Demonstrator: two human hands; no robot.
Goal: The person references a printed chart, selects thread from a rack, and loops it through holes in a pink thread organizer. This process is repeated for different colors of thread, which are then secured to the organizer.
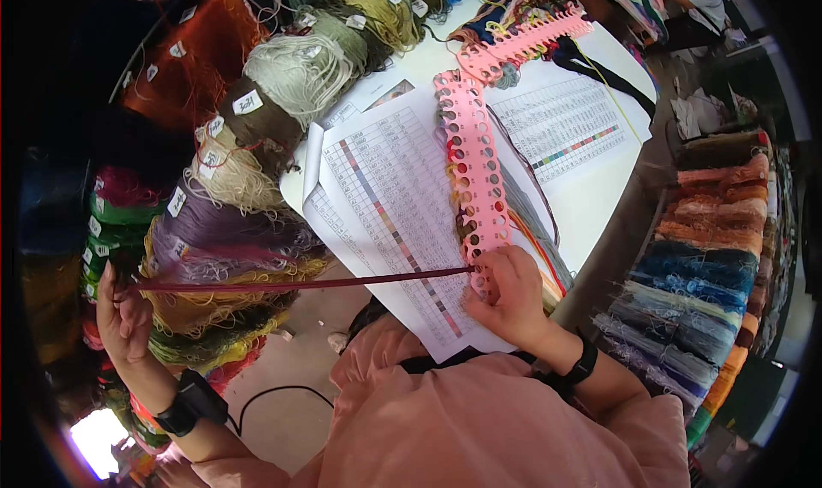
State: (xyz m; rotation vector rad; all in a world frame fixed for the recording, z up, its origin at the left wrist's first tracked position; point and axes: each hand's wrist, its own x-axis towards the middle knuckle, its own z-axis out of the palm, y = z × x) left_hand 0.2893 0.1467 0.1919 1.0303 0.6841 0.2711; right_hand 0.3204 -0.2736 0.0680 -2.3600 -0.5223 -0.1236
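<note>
A bundle of dark red embroidery thread (342, 282) is stretched nearly level across my front. My left hand (127, 317), out at the far left, is closed on one end of it beside the hanging skeins. At the other end the thread meets a hole in the near end of a pink perforated thread card (473, 163). My right hand (512, 298) grips that end of the card, thumb and fingers beside the hole. Threads of several colours hang from the card's holes. Beneath it lie printed chart sheets (377, 171) with a column of colour blocks.
A second pink thread card (527, 43), loaded with threads, lies farther back on the white table (604, 223). Labelled skeins of thread (295, 73) crowd the left and back. More skeins (693, 274) hang at the right. Another person (698, 0) is at the far right.
</note>
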